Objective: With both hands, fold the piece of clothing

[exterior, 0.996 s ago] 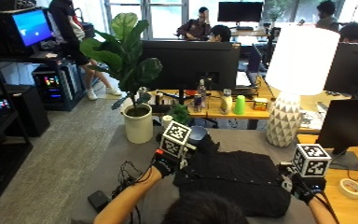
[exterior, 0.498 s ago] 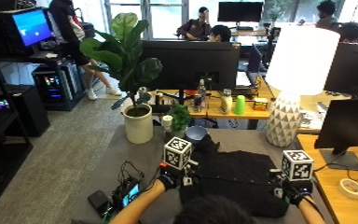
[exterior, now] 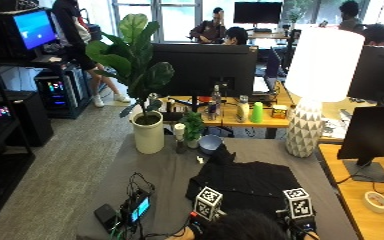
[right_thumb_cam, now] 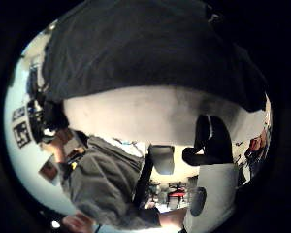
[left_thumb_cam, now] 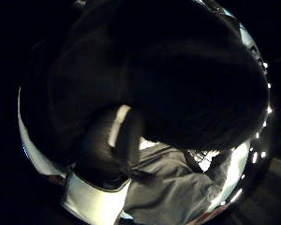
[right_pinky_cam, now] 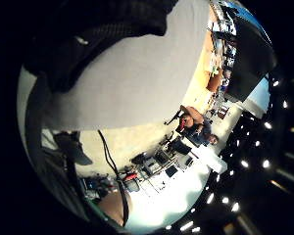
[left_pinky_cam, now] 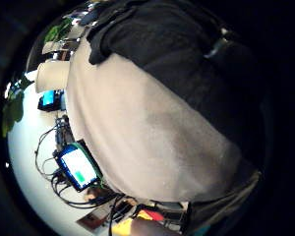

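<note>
A grey table [exterior: 145, 175] bears a black garment [exterior: 245, 182], spread roughly flat just in front of the person, its near hem toward the body and one narrow part, perhaps a sleeve or collar [exterior: 222, 156], reaching toward a small blue bowl [exterior: 210, 144]. Beyond stand a white lamp [exterior: 315, 75] with a faceted base, a potted plant [exterior: 139, 75] in a white pot, and a lit handheld device [exterior: 137, 207] with cables near the table's left edge.

The left hand [exterior: 198, 220] and the right hand [exterior: 302, 225] sit at the garment's near corners, largely hidden behind the person's head. The left thumb-side palm view shows a gloved thumb [left_thumb_cam: 107, 145] curled against dark cloth, suggesting a pinch on the hem. For the right hand, the palm views show dark fabric [right_thumb_cam: 150, 53] close over the palm, but whether its fingers pinch it cannot be told.

Judged step: taking hold of the near edge before the first fold. The next move calls for lifting both corners evenly and carrying them toward the far edge, keeping the cloth level to avoid a skewed crease.
</note>
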`<state>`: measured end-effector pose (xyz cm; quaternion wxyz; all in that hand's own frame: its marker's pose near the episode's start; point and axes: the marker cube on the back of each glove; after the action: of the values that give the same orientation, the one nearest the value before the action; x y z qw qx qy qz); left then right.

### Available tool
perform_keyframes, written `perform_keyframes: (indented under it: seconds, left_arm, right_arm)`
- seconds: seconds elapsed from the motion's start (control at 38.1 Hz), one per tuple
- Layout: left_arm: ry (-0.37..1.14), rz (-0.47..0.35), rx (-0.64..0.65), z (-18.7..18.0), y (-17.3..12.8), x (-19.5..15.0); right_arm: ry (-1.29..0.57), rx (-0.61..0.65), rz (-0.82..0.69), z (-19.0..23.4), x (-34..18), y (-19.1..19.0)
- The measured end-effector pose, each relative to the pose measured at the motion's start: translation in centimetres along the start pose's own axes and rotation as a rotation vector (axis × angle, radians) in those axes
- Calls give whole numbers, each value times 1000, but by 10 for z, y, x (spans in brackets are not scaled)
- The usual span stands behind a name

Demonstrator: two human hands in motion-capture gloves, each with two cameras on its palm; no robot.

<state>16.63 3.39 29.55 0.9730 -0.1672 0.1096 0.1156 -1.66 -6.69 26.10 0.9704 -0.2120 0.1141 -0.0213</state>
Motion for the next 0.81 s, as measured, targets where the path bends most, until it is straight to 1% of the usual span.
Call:
perform_keyframes:
  seconds: [0.08, 0.26, 0.31, 0.37, 0.47, 0.55, 0.68, 0.73, 0.81]
  left_arm:
    - [-24, -14, 40, -2, -9, -3]
    - [-118, -17, 114, -10, -29, -7]
    - [-136, -11, 135, -14, -34, -9]
    - [-133, 1, 121, -18, -34, -12]
    - [-119, 32, 54, -34, -16, -15]
    - [-101, 73, 17, -48, 0, -14]
    - [-82, 173, -78, -78, 37, -11]
    - [-88, 196, -105, -93, 49, -11]
    - [-100, 219, -131, -125, 62, -13]
  right_arm:
    - [-33, 42, 7, 1, 1, -6]
    - [-71, 197, 35, -3, -1, -21]
    - [-74, 209, 35, -5, -1, -21]
    - [-87, 195, 22, -6, 0, -21]
    - [-143, 118, -47, -5, -1, -13]
    - [-162, 66, -103, -11, -6, 6]
    - [-177, 2, -194, -41, -17, 59]
    - [-186, -21, -220, -56, -18, 76]
    - [-182, -31, -237, -87, -16, 97]
